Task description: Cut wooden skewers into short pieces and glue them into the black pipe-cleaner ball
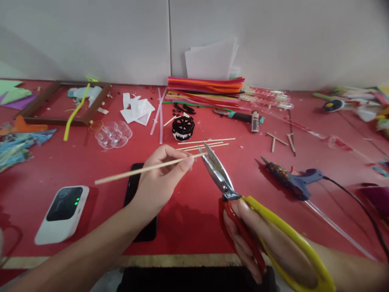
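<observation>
My left hand [162,178] pinches a thin wooden stick [130,173] that runs from lower left to upper right above the red table [188,211]. My right hand [261,239] grips scissors [225,182] with yellow and red handles. The steel blades are open around the stick's right tip. Three more wooden sticks [206,143] lie on the table just behind the blades. A small black-and-white wheel-shaped piece [183,127] stands behind them.
A black phone [133,190] lies under my left wrist, a white device [62,213] with green lights at the left. A blue glue gun [291,180] with its cable lies on the right. Coloured sheets [205,89], a wooden frame [60,105], a clear plastic piece [114,134] sit behind.
</observation>
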Demonstrator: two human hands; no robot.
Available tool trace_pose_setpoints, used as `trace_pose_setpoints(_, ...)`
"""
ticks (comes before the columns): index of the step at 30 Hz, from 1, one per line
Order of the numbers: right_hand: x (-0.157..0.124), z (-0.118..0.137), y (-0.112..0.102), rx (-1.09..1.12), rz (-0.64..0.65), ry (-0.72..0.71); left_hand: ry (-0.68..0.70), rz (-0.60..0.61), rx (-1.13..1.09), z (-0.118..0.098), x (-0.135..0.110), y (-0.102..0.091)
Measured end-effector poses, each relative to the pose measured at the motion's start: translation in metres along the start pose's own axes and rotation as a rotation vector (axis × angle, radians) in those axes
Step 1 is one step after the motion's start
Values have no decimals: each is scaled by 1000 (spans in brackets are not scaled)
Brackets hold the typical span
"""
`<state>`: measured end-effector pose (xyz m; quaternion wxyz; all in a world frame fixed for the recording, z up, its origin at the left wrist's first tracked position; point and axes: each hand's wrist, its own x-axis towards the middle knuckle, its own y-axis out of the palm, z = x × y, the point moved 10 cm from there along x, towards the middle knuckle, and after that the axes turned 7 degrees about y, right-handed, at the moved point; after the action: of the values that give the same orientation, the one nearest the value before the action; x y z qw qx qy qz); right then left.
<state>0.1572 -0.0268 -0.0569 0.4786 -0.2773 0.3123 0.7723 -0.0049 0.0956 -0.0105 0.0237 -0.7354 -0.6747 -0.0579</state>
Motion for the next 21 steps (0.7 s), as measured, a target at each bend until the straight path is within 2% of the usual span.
trace_pose_setpoints(3, -1, 1, -9, -243, -78, -29, -176, -38, -171, 21, -18, 5)
trace_pose_setpoints(5, 1, -1, -17, -377, -139, -12, -356, 7, -251, 33, -37, 16)
trace_pose_setpoints(7, 1, -2, -26, -434, -198, 11, -583, 188, -261, 37, -65, 37)
trace_pose_setpoints(8, 0, -1, -29, -442, -216, 8, -672, 354, -241, 32, -82, 50)
trace_pose_setpoints(9, -1, 1, -31, -447, -230, -5, -707, 537, -194, 23, -96, 61)
trace_pose_setpoints(10, -3, 5, -34, -454, -241, -27, -654, 669, -121, 9, -102, 66)
trace_pose_setpoints(11, -6, 9, -35, -470, -247, -49, -528, 720, -1, -5, -96, 65)
trace_pose_setpoints(12, -8, 13, -35, -497, -243, -63, -387, 698, 148, -17, -84, 58)
trace_pose_setpoints(13, -11, 16, -35, -532, -237, -70, -207, 597, 307, -32, -65, 46)
trace_pose_setpoints(14, -14, 19, -35, -572, -235, -78, -40, 426, 462, -48, -45, 29)
trace_pose_setpoints(15, -17, 22, -34, -617, -241, -93, 69, 278, 585, -58, -31, 15)
trace_pose_setpoints(16, -21, 26, -33, -666, -255, -112, 101, 199, 671, -59, -20, 7)
trace_pose_setpoints(17, -24, 31, -33, -709, -277, -129, 87, 218, 697, -52, -13, 7)
trace_pose_setpoints(19, -29, 37, -31, -770, -313, -149, -11, 380, 579, -27, -7, 22)
trace_pose_setpoints(21, -32, 38, -30, -792, -320, -135, -101, 459, 427, -9, -8, 34)
